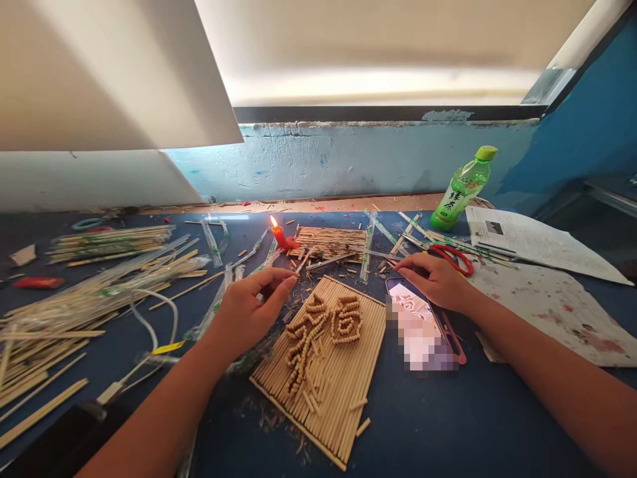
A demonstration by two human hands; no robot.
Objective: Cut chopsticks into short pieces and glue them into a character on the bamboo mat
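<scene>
My left hand is closed in a pinch, with a thin pale stick jutting from its fingertips toward the candle. My right hand is also pinched, above the top of a phone. A slim greyish strip runs leftward from its fingertips; its kind is unclear. Between the hands lies a tilted panel of joined sticks, bearing raised character shapes built from short stick pieces. Several loose pieces rest on it. Behind the left hand, a lit red candle stands beside a smaller stick panel.
Bundles of wooden sticks and plastic wrappers cover the left side, with a white cable. Red-handled scissors, a green tea bottle and printed papers lie or stand at right. A blue wall closes the back.
</scene>
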